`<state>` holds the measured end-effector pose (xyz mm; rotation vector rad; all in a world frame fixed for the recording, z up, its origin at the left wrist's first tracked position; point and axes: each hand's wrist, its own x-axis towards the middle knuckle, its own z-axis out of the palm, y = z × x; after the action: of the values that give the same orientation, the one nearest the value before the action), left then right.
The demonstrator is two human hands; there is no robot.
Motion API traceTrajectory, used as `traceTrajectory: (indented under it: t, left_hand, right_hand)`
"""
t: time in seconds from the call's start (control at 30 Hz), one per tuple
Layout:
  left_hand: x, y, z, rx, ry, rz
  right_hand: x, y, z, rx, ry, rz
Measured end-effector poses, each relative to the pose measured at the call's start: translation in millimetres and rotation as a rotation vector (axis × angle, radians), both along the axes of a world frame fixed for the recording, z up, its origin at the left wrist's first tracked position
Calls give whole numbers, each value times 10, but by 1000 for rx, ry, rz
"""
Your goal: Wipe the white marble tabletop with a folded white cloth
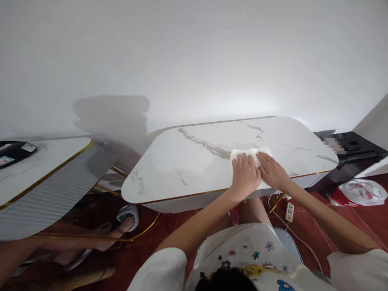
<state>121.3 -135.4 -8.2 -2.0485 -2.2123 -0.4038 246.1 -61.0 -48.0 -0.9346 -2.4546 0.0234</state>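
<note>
A white folded cloth or paper towel (250,151) lies on the white marble-patterned tabletop (200,161), near its front edge and right of the middle. My left hand (246,171) rests flat on it, fingers stretched away from me. Beside it, my right hand (274,171) also presses flat on the white sheet, fingers pointing up and to the left, their tips close to my left hand. Both hands are open, palms down. The part of the sheet beneath them is hidden.
A second marble-topped table (69,150) with a gold edge stands at left, a black object (18,151) on it. At right are a black case (353,147) and a plastic bag (360,192). A power strip (289,212) lies on the floor; another person's foot (127,223) shows at left.
</note>
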Motion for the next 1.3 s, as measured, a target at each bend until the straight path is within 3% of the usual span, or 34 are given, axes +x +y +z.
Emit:
traceTrajectory:
  t: [0.3, 0.77, 1.13, 1.3]
  left_hand:
    - [24, 617, -4, 32, -3, -44]
    - [-446, 1602, -94, 105, -62, 26]
    - [-856, 2113, -113, 140, -97, 121]
    - [-984, 2280, -105, 144, -94, 173]
  right_hand:
    - [96, 727, -125, 26, -27, -24]
    - [-474, 1767, -31, -34, -55, 9]
    - [-1012, 2289, 53, -73, -97, -17]
    - [-1170, 2490, 122, -110, -98, 39]
